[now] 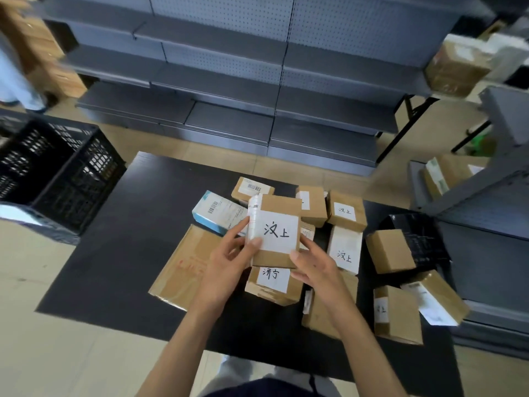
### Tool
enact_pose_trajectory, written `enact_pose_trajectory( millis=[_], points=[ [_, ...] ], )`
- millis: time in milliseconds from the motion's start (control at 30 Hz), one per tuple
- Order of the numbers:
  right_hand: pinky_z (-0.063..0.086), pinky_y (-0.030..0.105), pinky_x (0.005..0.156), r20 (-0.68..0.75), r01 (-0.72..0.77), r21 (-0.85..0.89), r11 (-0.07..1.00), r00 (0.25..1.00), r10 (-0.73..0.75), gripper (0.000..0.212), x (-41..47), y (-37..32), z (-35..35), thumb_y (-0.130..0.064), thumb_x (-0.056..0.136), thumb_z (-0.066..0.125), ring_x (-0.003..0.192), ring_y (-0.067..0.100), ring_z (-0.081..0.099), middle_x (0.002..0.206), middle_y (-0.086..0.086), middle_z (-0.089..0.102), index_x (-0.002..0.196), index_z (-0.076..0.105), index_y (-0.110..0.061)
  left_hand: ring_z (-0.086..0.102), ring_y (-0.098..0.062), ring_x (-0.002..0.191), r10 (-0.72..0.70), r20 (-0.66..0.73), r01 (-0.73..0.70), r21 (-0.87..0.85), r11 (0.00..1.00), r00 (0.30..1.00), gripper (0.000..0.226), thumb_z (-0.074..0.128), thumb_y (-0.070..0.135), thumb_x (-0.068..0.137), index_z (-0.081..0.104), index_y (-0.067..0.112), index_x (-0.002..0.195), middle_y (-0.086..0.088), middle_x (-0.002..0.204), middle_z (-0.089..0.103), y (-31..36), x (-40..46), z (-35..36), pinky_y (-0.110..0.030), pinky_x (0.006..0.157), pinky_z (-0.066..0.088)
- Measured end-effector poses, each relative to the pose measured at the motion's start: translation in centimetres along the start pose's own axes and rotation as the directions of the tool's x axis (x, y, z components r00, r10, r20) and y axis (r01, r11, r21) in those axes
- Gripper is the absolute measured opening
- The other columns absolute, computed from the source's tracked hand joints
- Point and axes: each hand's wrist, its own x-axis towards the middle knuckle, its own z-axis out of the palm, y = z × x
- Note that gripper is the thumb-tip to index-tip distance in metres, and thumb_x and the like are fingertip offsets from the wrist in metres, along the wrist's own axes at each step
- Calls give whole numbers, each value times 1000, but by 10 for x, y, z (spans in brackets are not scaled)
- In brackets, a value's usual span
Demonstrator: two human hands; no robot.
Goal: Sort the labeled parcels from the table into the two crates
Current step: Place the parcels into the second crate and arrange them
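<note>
A brown cardboard parcel [276,229] with a white handwritten label is held up above the black table [120,253]. My left hand [229,265] grips its left edge, thumb on the label. My right hand [313,263] grips its lower right corner. Under it lies another labeled parcel [273,282]. Several more labeled parcels lie around, among them a labeled brown one [346,210], a white one [345,250] and a blue-and-white box [219,212]. A black crate [57,173] stands on the floor to the left. A second black crate [420,239] sits at the table's right, partly hidden by parcels.
A flat brown envelope [186,262] lies on the table at the left of the pile. Grey pegboard shelving [229,81] stands behind the table, more grey shelves [486,196] with parcels at the right. A person's legs [17,81] are at the far left.
</note>
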Motion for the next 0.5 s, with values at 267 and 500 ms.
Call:
enact_pose_trajectory(
  millis=[267, 500],
  points=[
    [57, 17, 84, -186, 251, -175, 952, 941, -282, 41, -9, -12, 46, -26, 98, 67, 125, -5, 54, 137, -19, 54, 134, 59, -43, 57, -1, 112, 122, -129, -84, 264, 961, 984, 71, 76, 50, 88, 41, 41, 149, 15, 136, 53, 7, -5, -12, -10, 67, 54],
    [44, 2, 82, -102, 196, -260, 945, 968, -229, 53, -15, -13, 55, -45, 97, 63, 129, -16, 37, 150, -29, 35, 146, 43, -50, 45, 3, 125, 177, -119, -142, 253, 957, 977, 75, 81, 56, 79, 38, 49, 140, 39, 124, 40, 1, -6, -5, -23, 97, 49]
  ],
)
